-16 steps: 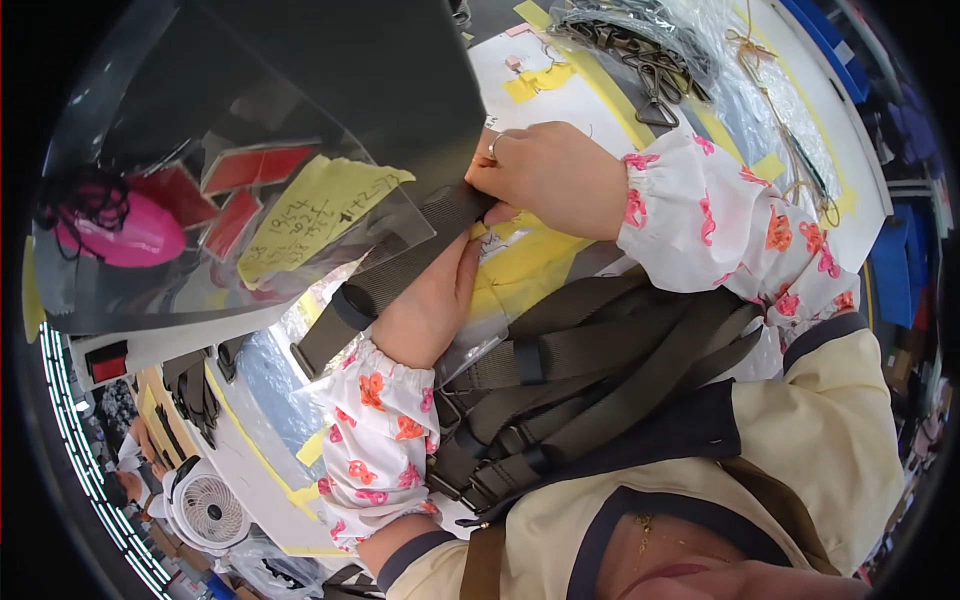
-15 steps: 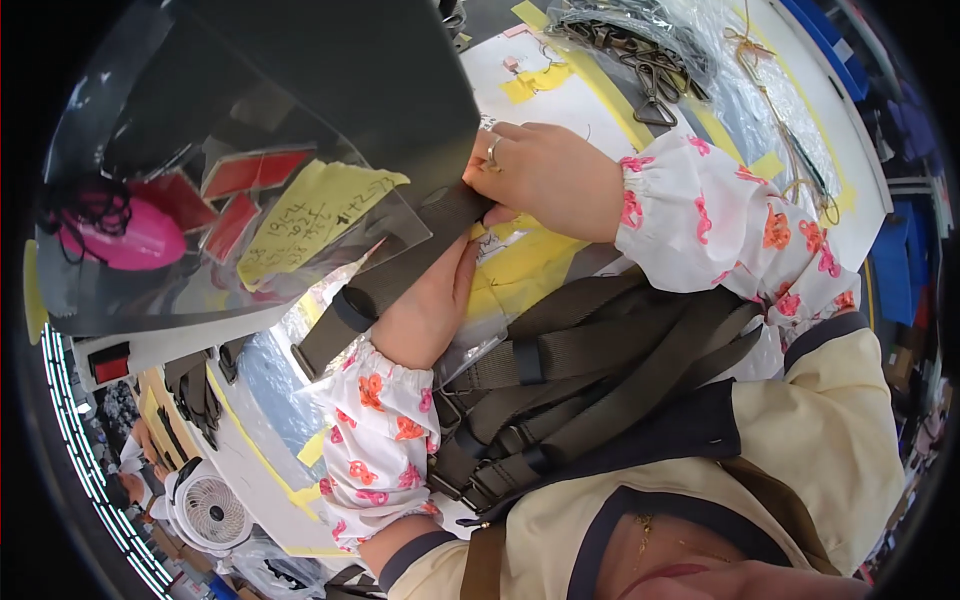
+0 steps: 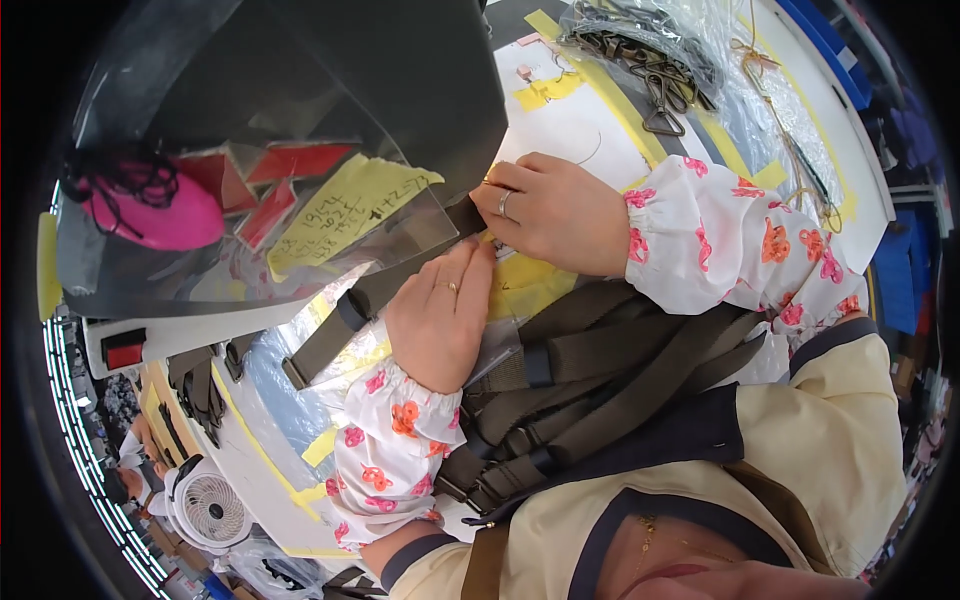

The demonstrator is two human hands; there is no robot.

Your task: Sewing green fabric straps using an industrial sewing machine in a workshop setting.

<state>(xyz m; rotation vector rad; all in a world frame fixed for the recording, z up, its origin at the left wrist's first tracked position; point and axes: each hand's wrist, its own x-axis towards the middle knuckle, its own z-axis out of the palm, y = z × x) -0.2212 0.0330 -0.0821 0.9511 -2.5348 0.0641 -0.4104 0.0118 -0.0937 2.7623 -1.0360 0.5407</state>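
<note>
My left hand (image 3: 440, 325) has just turned over: its back faces up now, and its fingers reach up close beside my right hand (image 3: 560, 215). I take this as a new hold or a steadying touch on the brown webbing strap (image 3: 380, 287), whose length emerges from between the two sets of fingertips and slants down to the left, past the back of my left hand. My right fingers are bunched and look closed on the strap by the edge of the dark panel (image 3: 420, 80); the thumb is hidden. My left fingers lie together, slightly bent, against or just below the strap; I can't tell whether they grip it.

Half a second ago my left hand lay with its thumb side up, the strap crossing above its wrist, and my right thumb showed underneath. Now rings show on my left hand too, and the panel sits further right in my view. The heap of brown straps (image 3: 640, 360) stays below my right hand, towards my body, and the metal hooks (image 3: 670, 90) remain beyond it.
</note>
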